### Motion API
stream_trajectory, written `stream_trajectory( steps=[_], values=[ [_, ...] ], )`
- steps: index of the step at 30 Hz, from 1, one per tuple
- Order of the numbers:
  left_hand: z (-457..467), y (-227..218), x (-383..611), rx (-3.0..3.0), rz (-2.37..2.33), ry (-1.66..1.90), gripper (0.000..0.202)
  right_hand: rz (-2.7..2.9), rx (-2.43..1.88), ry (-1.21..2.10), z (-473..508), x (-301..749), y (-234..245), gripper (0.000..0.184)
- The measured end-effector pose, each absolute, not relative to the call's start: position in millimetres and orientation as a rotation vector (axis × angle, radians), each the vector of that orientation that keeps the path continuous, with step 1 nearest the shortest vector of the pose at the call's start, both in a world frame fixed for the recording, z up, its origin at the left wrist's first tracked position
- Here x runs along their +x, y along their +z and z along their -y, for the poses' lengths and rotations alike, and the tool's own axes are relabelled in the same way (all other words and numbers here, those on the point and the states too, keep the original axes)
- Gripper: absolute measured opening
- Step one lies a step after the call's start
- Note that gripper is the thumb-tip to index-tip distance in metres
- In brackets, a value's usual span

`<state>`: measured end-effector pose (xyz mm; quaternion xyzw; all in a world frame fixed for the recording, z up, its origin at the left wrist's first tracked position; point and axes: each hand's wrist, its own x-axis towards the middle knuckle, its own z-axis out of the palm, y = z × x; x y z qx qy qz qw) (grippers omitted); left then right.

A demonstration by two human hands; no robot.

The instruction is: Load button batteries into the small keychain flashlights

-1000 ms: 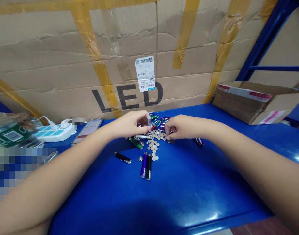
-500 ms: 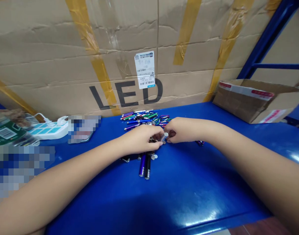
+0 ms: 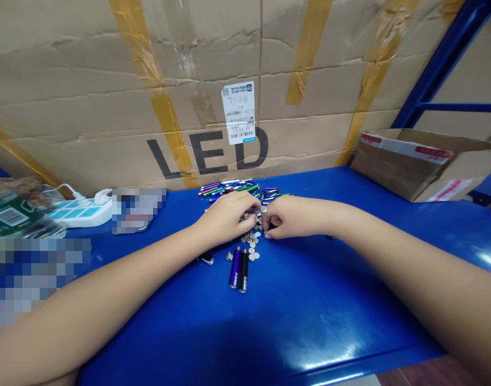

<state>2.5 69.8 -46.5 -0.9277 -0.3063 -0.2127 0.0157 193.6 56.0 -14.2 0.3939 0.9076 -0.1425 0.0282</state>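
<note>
The left hand (image 3: 229, 215) is closed on a silver metal cylinder (image 3: 263, 209), only its round end showing past the fingertips. The right hand (image 3: 286, 215) is just beside it, fingers curled and thumb low; whether it grips anything cannot be determined. Below and between the hands lie small, round, silvery discs (image 3: 252, 250), loosely scattered. Nearer the wearer, a purple metal cylinder (image 3: 235, 268) and a black metal cylinder (image 3: 243, 271) lie side by side, with a small silver cap (image 3: 229, 257) close to their left. A second black cylinder (image 3: 206, 260) is partly hidden by the left forearm. Behind the hands is a heap of multicoloured metallic tubes (image 3: 213, 189). All rest on a glossy blue tabletop (image 3: 310, 311), backed by a large brown cardboard carton (image 3: 302, 134) marked "LED".
</note>
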Motion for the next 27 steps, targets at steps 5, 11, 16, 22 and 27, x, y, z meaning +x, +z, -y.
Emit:
stream_trajectory(
  steps=[5, 11, 16, 22, 27],
  values=[
    [-73, -49, 1, -2.838, 0.977, -0.647, 0.019, -2.857, 1.251, -0.477, -56, 200, -9, 0.017],
    [-74, -52, 1, -2.851, 0.991, -0.722, 0.014, -3.131, 1.484, -0.442, -63, 212, -3, 0.018],
    [-74, -52, 2, -2.843, 0.98, -0.752, 0.008, -3.349, 1.435, -0.394, -66, 206, -9, 0.019],
    [-74, -53, 2, -2.865, 1.003, -0.891, 0.01, -3.367, 1.415, -0.312, -67, 205, -9, 0.019],
    [-76, -55, 0, -2.834, 1.03, -0.966, 0.009, -3.343, 1.442, -0.288, -65, 206, -7, 0.022]
  ],
)
